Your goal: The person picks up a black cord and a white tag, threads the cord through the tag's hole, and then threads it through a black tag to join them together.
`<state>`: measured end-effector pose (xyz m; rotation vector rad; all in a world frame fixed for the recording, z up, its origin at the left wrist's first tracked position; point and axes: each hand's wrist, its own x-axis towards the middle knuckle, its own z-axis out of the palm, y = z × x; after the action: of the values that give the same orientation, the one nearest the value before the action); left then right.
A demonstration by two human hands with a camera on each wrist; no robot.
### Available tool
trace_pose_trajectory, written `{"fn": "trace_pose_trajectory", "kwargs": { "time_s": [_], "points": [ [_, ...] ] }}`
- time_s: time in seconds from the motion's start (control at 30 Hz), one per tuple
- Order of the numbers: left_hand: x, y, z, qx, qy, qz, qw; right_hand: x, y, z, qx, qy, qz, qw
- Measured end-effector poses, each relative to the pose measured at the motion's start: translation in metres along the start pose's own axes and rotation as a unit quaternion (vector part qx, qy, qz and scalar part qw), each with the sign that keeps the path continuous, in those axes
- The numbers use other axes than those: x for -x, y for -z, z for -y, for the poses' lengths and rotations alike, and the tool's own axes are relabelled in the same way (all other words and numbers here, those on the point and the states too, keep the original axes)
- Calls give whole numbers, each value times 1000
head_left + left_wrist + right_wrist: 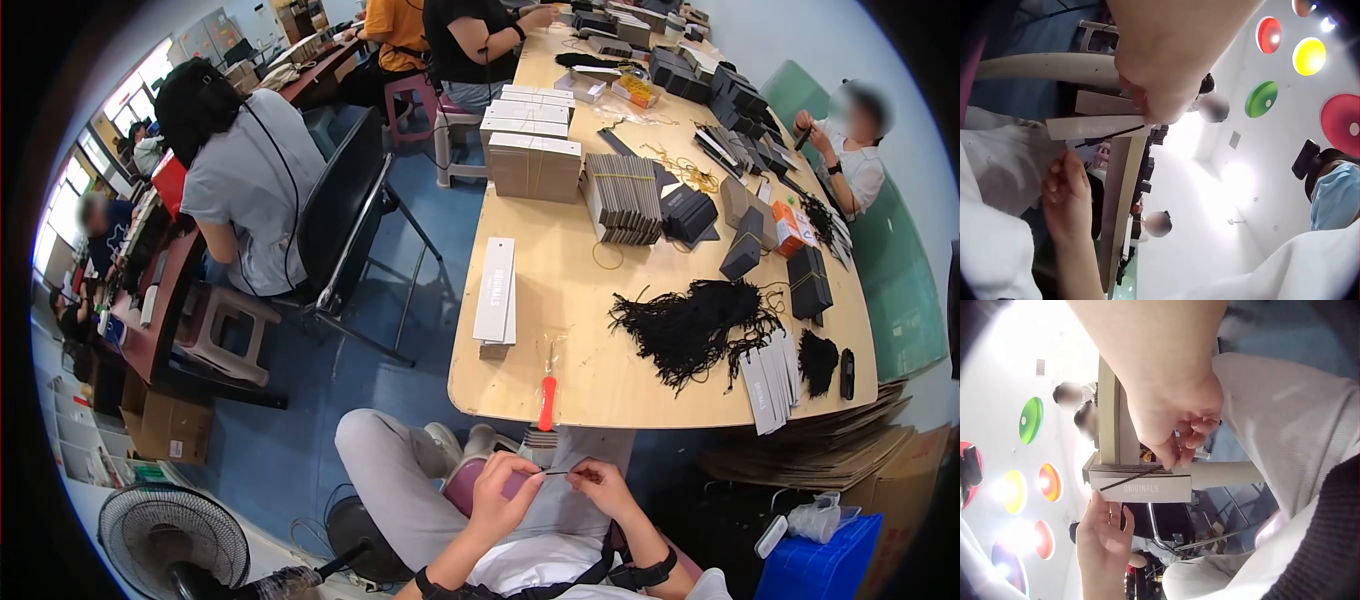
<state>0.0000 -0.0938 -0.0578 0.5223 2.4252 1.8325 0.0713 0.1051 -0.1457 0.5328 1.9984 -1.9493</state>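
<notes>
In the head view, both hands are over the lap, close together, with a short black cord [556, 473] stretched between them. My left hand [505, 492] pinches one end of the cord between thumb and finger. The other end is pinched by the fingertips of my right hand [598, 486]. Just beyond the hands, below the table edge, stands a small stack of tags [540, 439]. In the right wrist view, a white tag [1160, 489] printed ORIGINALS fronts grey ones, and the cord crosses it slantwise. The left wrist view shows the cord [1107, 136] along a tag's face.
A red-handled tool [547, 402] lies at the table's near edge, beside stacked white tags [493, 290]. Further right are a heap of black cords [690, 330] and fanned strung tags [768, 385]. Banded stacks [535, 168] stand farther back. A fan [175, 545] is at lower left.
</notes>
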Motion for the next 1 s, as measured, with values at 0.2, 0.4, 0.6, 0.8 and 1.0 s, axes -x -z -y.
{"fn": "trace_pose_trajectory", "kwargs": {
  "time_s": [0.2,0.4,0.6,0.8,1.0],
  "points": [
    [2,-5,1,79,66,-6,995,0,1,2,7,5,5,1000],
    [4,-10,11,136,84,0,987,1,0,4,5,10,4,1000],
    [8,-6,12,234,130,27,963,19,8,41,10,7,3,1000],
    [20,4,0,308,160,52,936,39,1,99,136,196,-1,971],
    [25,8,-17,162,63,103,979,36,-17,124,289,405,-30,867]
  ]
}}
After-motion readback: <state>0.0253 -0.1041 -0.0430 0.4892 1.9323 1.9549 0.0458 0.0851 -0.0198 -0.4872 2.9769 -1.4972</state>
